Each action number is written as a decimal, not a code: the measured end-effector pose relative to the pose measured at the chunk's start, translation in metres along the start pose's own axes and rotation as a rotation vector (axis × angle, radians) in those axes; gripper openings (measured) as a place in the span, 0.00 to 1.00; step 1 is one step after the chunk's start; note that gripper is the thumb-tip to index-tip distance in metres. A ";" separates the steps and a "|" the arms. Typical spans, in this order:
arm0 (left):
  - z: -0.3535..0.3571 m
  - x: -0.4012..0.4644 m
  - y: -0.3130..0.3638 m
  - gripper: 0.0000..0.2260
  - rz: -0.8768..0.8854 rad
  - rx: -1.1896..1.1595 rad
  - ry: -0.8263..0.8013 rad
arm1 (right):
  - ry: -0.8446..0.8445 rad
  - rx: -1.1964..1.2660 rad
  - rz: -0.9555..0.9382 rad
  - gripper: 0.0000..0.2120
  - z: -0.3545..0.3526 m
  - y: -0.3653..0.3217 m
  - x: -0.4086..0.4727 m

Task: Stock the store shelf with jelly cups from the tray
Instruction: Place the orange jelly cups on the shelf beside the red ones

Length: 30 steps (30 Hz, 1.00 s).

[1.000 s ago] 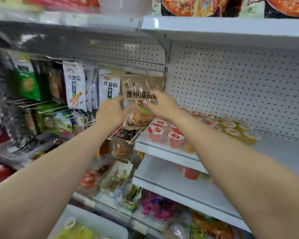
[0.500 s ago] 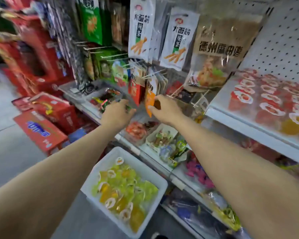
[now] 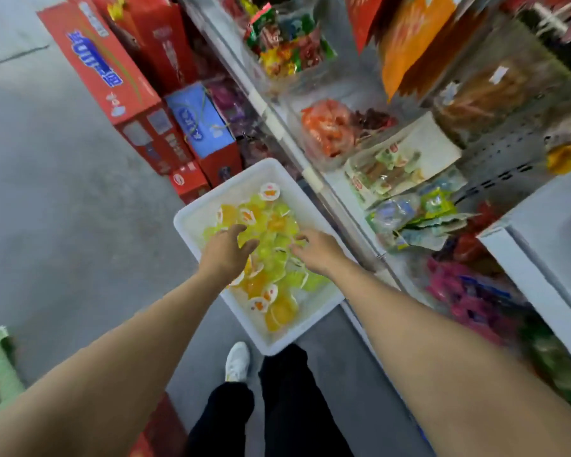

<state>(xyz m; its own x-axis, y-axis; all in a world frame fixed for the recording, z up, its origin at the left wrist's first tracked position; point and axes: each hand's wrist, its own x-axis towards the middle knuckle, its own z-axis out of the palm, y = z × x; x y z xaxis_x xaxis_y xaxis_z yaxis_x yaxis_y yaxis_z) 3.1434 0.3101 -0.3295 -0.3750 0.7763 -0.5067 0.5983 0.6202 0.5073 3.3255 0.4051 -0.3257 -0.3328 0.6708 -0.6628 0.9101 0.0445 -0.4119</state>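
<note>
Both hands, up near hanging snack packets half second ago, now down over white tray (image 3: 314,206) on grey floor beside shelf base. Left hand (image 3: 226,252) hovers over jelly cups (image 3: 271,255), fingers spread, loosely bent, holding nothing. Right hand (image 3: 315,250) reaches in from shelf side, fingers relaxed, tips at cups, nothing gripped. Cups yellow, orange, green, heaped in tray. Red gift boxes (image 3: 112,80) stand beyond tray. White shelf edge (image 3: 538,258) at right. White shoe (image 3: 237,361) below tray.
</note>
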 end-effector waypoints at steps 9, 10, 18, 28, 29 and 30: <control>0.071 0.002 -0.071 0.24 -0.289 -0.230 0.046 | -0.178 0.110 -0.018 0.24 0.063 0.008 0.071; 0.073 0.002 -0.076 0.23 -0.305 -0.249 0.076 | -0.188 0.109 -0.029 0.24 0.068 0.004 0.079; 0.085 0.006 -0.099 0.20 -0.258 -0.367 0.203 | -0.247 0.100 -0.086 0.28 0.119 -0.026 0.116; 0.093 0.010 -0.100 0.21 -0.282 -0.264 0.230 | -0.217 0.137 0.082 0.26 0.127 -0.015 0.135; 0.094 0.010 -0.098 0.22 -0.265 -0.205 0.212 | -0.247 0.221 0.119 0.30 0.123 -0.013 0.136; 0.094 0.010 -0.096 0.24 -0.255 -0.146 0.186 | -0.269 0.303 0.151 0.33 0.120 -0.010 0.138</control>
<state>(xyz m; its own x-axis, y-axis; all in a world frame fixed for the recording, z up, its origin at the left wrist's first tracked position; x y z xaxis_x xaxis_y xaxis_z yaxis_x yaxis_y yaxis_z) 3.1484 0.2479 -0.4489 -0.6300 0.5932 -0.5011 0.3660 0.7960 0.4821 3.2406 0.4080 -0.4884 -0.2905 0.4346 -0.8525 0.8532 -0.2857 -0.4364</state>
